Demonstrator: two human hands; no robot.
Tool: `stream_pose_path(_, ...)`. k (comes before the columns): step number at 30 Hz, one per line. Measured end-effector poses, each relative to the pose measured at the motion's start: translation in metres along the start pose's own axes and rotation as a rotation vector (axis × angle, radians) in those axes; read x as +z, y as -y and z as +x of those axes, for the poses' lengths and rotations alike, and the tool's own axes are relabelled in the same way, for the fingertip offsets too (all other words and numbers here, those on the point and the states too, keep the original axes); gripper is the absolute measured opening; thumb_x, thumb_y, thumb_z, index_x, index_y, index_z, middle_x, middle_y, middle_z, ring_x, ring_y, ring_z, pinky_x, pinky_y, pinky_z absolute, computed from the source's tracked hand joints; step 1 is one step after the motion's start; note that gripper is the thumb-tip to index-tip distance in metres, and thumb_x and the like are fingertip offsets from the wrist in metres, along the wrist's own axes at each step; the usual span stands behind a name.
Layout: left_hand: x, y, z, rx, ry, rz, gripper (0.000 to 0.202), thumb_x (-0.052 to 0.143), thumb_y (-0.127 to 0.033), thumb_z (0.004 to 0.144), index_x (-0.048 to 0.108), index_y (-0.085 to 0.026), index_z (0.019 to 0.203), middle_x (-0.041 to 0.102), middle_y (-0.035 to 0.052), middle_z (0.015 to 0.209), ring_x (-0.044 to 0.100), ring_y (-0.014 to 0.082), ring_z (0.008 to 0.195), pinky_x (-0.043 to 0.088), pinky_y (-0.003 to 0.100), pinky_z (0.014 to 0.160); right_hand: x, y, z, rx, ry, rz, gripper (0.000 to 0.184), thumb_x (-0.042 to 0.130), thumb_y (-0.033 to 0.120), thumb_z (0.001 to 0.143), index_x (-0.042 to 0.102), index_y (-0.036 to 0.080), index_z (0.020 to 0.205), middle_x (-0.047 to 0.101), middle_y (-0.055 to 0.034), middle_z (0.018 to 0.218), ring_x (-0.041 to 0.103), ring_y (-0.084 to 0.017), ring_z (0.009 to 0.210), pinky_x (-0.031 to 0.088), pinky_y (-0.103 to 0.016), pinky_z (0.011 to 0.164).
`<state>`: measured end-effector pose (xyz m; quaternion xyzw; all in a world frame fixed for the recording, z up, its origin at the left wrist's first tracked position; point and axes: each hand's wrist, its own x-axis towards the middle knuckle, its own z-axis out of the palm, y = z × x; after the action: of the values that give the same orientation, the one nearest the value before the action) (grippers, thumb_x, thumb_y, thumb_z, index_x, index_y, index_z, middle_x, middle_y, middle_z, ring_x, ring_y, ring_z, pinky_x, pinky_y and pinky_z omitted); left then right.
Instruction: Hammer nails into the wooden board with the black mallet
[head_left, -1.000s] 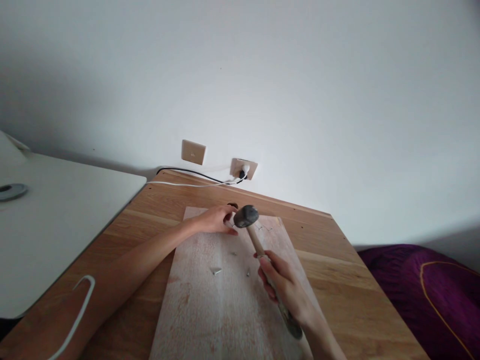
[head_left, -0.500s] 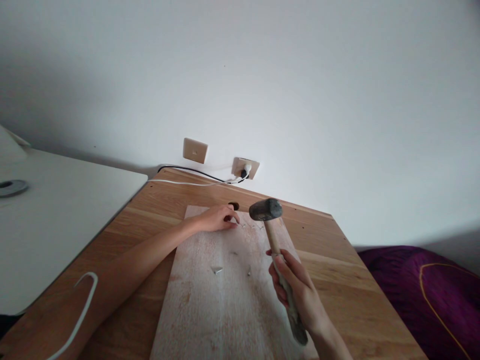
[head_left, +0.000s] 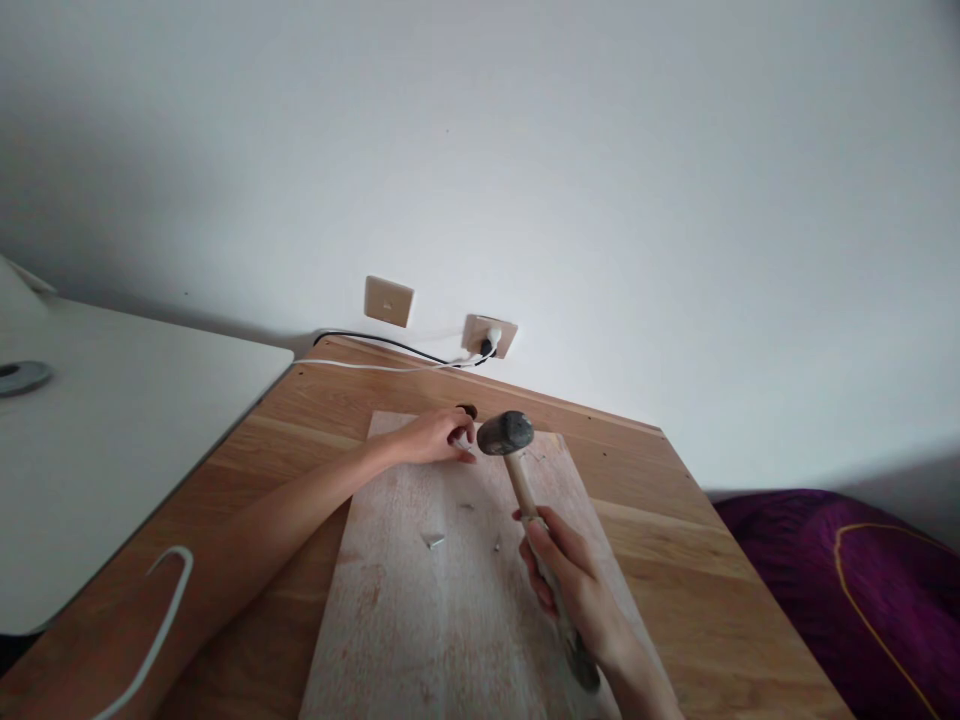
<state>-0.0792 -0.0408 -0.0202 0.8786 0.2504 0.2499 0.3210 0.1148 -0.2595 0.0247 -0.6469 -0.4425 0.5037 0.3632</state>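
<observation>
My right hand [head_left: 566, 575] is wrapped around the handle of a mallet [head_left: 507, 433], whose dark, blunt head is raised over the far part of a pale, worn wooden board [head_left: 405, 610]. My left hand [head_left: 441, 437] rests at the board's far edge, just left of the mallet head. Its thumb and fingers are bent together around a small, thin nail, mostly hidden by the fingers. Small nails [head_left: 534, 457] stand in a row to the right, partly behind the mallet. More nails [head_left: 433, 541] lie nearer on the board, with another nail [head_left: 496, 545] to their right.
The board lies on a brown wooden table [head_left: 697, 590] against a white wall. White and black cables run along its back edge to a wall socket [head_left: 490, 338]. At left stands a white surface [head_left: 150, 400] with a grey ring [head_left: 24, 377]; at right, a purple cushion [head_left: 810, 570].
The mallet has moved left and slightly down with my right hand, so its head now hangs close to my left fingers. My left hand has stayed almost in place.
</observation>
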Motion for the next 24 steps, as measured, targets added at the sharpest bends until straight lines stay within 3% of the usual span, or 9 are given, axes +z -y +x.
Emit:
stream_pose_path(3,0.001,0.002,0.001,0.032,0.018,0.025,0.013,0.073,-0.028,0.085,0.070,-0.015,0.084,0.060,0.0027,0.083,0.055,0.0144,0.073,0.037,0.025,0.067,-0.004,0.008,-0.006,0.019,-0.011,0.022,0.068,0.062,0.076,0.083,0.056,0.017,0.117,0.049,0.0030,0.072,0.039,-0.007,0.046,0.029,-0.018,0.037)
stream_pose_path(7,0.000,0.002,0.000,0.047,0.044,0.010,0.012,0.070,-0.028,0.087,0.072,-0.017,0.090,0.059,0.0025,0.083,0.056,0.0147,0.075,0.037,0.026,0.069,-0.012,0.016,-0.012,-0.055,-0.051,0.097,0.061,0.063,0.070,0.088,0.055,0.018,0.119,0.047,0.0036,0.073,0.038,-0.005,0.046,0.027,-0.018,0.038)
stream_pose_path(13,-0.002,0.000,-0.002,-0.076,0.037,-0.039,0.070,0.088,-0.051,0.065,0.063,-0.016,0.121,0.059,0.0004,0.087,0.054,0.0151,0.073,0.037,0.025,0.065,-0.011,0.022,-0.009,-0.209,-0.022,0.208,0.050,0.057,0.063,0.095,0.052,0.022,0.123,0.046,0.0049,0.072,0.038,-0.005,0.046,0.027,-0.018,0.039)
stream_pose_path(19,-0.002,-0.004,-0.002,-0.040,0.009,-0.020,0.052,0.089,-0.041,0.065,0.067,-0.016,0.106,0.058,-0.0004,0.082,0.054,0.0148,0.071,0.036,0.024,0.063,0.009,-0.001,0.010,0.029,0.010,0.008,0.063,0.061,0.077,0.081,0.055,0.018,0.100,0.049,0.0038,0.069,0.040,-0.007,0.045,0.029,-0.018,0.035)
stream_pose_path(24,0.000,0.004,0.000,0.015,0.012,-0.011,0.021,0.076,-0.035,0.084,0.074,-0.015,0.089,0.061,0.0029,0.082,0.056,0.0143,0.072,0.038,0.025,0.066,0.004,0.000,0.005,-0.020,-0.071,0.145,0.066,0.064,0.076,0.081,0.053,0.018,0.111,0.049,0.0046,0.072,0.039,-0.006,0.045,0.029,-0.018,0.036)
